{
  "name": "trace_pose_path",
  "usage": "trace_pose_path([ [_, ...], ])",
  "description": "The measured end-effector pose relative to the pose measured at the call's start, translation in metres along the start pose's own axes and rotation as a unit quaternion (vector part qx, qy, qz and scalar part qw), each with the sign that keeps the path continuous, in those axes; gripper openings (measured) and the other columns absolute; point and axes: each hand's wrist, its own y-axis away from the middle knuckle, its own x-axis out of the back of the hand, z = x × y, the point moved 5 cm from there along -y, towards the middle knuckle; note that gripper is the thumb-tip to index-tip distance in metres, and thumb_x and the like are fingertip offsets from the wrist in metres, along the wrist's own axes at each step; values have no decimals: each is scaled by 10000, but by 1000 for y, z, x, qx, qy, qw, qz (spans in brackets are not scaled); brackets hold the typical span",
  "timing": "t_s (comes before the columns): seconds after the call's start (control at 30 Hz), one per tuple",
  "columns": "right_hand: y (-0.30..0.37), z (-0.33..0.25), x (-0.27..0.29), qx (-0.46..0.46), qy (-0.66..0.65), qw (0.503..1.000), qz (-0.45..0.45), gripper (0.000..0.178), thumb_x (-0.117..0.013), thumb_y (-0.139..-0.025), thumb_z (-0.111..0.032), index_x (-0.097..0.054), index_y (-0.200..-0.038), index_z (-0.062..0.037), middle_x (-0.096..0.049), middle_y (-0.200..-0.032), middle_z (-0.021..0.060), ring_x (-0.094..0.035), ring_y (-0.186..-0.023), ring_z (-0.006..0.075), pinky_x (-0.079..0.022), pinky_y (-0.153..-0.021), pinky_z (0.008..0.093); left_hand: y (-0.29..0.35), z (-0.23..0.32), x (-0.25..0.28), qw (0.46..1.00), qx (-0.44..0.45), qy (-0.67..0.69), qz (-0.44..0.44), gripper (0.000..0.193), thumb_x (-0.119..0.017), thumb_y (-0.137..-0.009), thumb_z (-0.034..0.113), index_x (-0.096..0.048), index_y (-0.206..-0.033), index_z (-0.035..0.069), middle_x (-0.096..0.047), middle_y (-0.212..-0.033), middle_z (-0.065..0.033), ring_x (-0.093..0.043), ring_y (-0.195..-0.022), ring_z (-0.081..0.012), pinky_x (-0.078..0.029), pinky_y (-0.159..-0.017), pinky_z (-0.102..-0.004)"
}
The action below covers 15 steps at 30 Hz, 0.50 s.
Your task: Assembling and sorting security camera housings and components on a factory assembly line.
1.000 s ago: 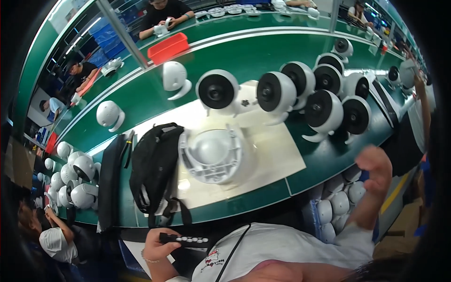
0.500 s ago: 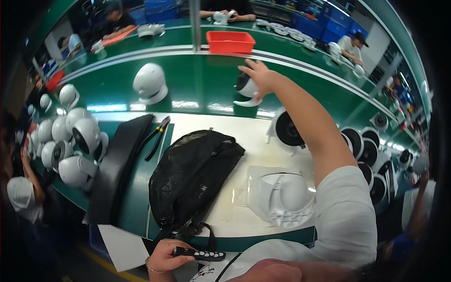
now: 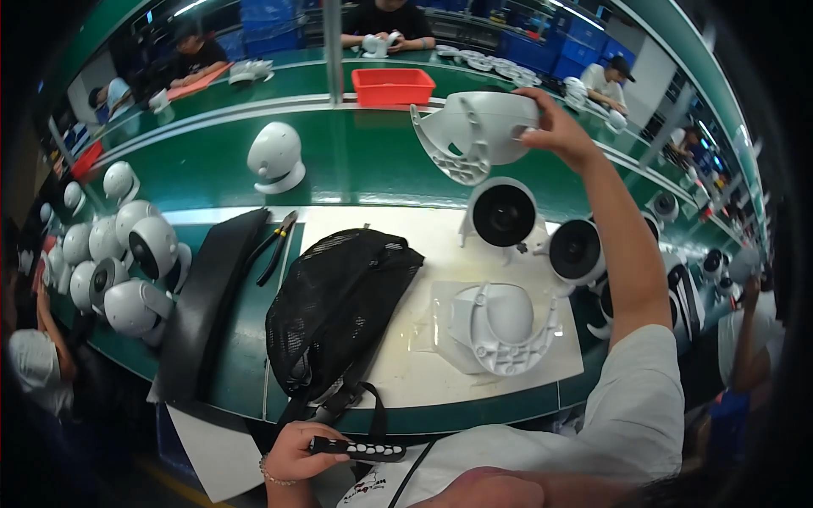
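My right hand (image 3: 555, 131) grips a white rounded plastic housing (image 3: 500, 127) at its right side, fingers behind it and thumb in front. It is held up over the green belt, its curved ribbed foot pointing down and left. My left hand (image 3: 296, 450), low in front of me, is closed on a black strip with a row of white oval spots (image 3: 360, 449). A black mesh bag (image 3: 343, 313) lies beyond it. On the white board, a similar white housing (image 3: 508, 326) rests on clear plastic, its ribbed foot toward me. Another housing with a black round face (image 3: 504, 214) stands below the raised one.
Several white housings cluster at left (image 3: 118, 254), more at right (image 3: 576, 251). One white housing (image 3: 275, 158) stands alone on the green belt. Pliers (image 3: 277, 247) lie beside a long black foam block (image 3: 212, 305). Beyond are a red bin (image 3: 393, 87) and people working.
My right hand, previously spread at the housing on the green belt, now grips it and has raised and tilted it, showing its ribbed foot. My left hand still holds the black strip.
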Motion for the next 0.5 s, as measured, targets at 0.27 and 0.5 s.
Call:
trace_pose_path([
  [0.27, 342, -98, 77, -21, 100, 933, 345, 1047, -779, -447, -562, -365, -1256, -41, -440, -1202, 79, -450, -1106, 190, -351, -930, 310, -30, 16, -27, 993, -78, 11, -93, 239, -709, -622, 113, -568, -725, -50, -625, -696, -192, -624, -595, -243, -467, -522, -267],
  [0.5, 663, -116, 48, -340, 179, 731, 564, 818, -747, -580, -352, -378, -1247, -56, -479, -1118, 74, -487, -1012, 177, -400, -842, 288, -44, -24, -58, 924, -56, 0, -378, 223, -587, -812, 146, -568, -944, -32, -584, -761, -91, -523, -566, -150, -404, -478, -285],
])
